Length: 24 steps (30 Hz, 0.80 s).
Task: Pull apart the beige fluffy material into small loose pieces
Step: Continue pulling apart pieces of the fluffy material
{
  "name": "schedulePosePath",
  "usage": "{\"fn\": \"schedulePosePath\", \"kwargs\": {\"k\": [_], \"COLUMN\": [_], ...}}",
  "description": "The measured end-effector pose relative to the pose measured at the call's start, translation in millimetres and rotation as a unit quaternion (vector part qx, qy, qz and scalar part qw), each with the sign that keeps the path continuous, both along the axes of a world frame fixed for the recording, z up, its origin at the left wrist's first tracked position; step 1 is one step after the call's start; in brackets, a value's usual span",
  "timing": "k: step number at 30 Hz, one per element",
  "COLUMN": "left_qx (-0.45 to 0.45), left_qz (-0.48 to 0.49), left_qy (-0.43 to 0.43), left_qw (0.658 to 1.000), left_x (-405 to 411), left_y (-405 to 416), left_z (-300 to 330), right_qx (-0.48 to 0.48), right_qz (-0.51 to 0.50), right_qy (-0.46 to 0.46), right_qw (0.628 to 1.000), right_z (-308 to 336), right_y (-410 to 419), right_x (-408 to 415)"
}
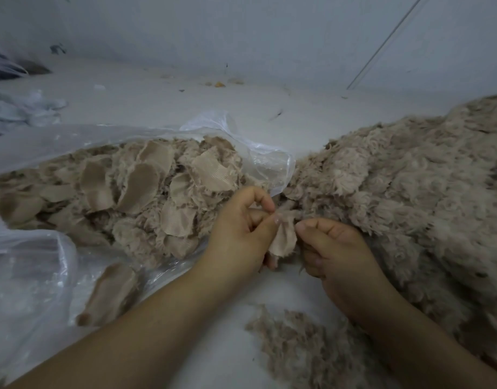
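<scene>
A small piece of beige fluffy material (pixel 283 237), woven backing facing up, sits between my two hands at the centre. My left hand (pixel 241 234) pinches its upper left edge with thumb and fingers. My right hand (pixel 334 248) grips its right edge with curled fingers. To the right spreads a large heap of fluffy beige material (pixel 396 186). On the left, a pile of small beige pieces (pixel 135 192) lies inside an open clear plastic bag (pixel 258 153).
One loose beige piece (pixel 110 293) lies on the plastic at lower left. A patch of loose fluff (pixel 295 349) covers the white floor near my right forearm. Crumpled plastic and dark cloth sit at far left. A grey wall (pixel 241 29) stands behind.
</scene>
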<state>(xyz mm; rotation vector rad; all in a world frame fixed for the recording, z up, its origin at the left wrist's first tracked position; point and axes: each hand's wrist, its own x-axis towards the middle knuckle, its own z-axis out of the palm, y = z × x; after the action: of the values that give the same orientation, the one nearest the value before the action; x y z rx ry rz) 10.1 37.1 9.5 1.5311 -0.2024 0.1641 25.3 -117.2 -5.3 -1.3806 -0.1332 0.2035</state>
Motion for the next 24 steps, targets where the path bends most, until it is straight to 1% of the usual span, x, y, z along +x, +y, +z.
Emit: {"fn": "schedulePosePath", "kwargs": {"k": [2,3,4,5,6,7,8,10,11,12,14,16,19,21,23,24], "left_qx": [0.05,0.101,0.163,0.229,0.295,0.361,0.429,0.57,0.616,0.64,0.658,0.653,0.608,0.584,0.556,0.539], "left_qz": [0.033,0.067,0.109,0.156,0.208,0.258,0.301,0.335,0.331,0.323,0.321,0.341,0.362,0.344,0.297,0.258], "left_qy": [-0.058,-0.106,-0.161,-0.213,-0.254,-0.269,-0.257,-0.164,-0.113,-0.077,-0.063,-0.103,-0.181,-0.216,-0.237,-0.242], "left_qw": [0.997,0.987,0.967,0.937,0.897,0.855,0.812,0.732,0.706,0.693,0.678,0.669,0.683,0.703,0.74,0.764], "left_x": [2.6,4.4,6.6,9.1,11.6,14.2,16.8,20.3,20.3,19.5,17.3,17.1,16.0,13.2,10.3,8.7], "left_y": [4.3,7.9,12.9,19.2,27.2,35.7,44.1,56.0,57.8,57.4,53.8,49.4,42.8,36.7,29.6,26.2], "left_z": [3.0,5.3,8.4,11.4,15.5,19.7,23.4,27.4,27.7,27.4,26.9,28.9,31.7,31.3,28.4,26.9], "right_qx": [0.001,0.0,0.0,0.0,-0.003,-0.009,-0.016,-0.025,-0.027,-0.027,-0.029,-0.03,-0.024,-0.025,-0.028,-0.026], "right_qz": [-0.014,-0.02,-0.023,-0.025,-0.025,-0.023,-0.022,-0.02,-0.021,-0.021,-0.021,-0.023,-0.023,-0.023,-0.022,-0.022], "right_qy": [0.006,0.008,0.009,0.01,0.009,0.007,0.005,0.004,0.003,0.001,0.0,0.002,0.005,0.008,0.007,0.006], "right_qw": [1.0,1.0,1.0,1.0,1.0,1.0,1.0,0.999,0.999,0.999,0.999,0.999,0.999,0.999,0.999,0.999], "right_z": [-3.2,-4.0,-4.9,-5.6,-5.9,-5.7,-5.4,-4.6,-4.3,-4.1,-3.9,-4.0,-3.7,-3.5,-3.4,-3.4], "right_y": [-0.1,0.4,0.6,1.0,1.2,1.4,1.3,1.5,1.3,1.3,1.0,1.0,1.4,1.2,1.6,1.7], "right_x": [2.5,3.2,3.7,4.2,4.3,4.3,4.2,3.4,2.8,2.3,2.0,2.0,1.8,1.8,1.7,1.7]}}
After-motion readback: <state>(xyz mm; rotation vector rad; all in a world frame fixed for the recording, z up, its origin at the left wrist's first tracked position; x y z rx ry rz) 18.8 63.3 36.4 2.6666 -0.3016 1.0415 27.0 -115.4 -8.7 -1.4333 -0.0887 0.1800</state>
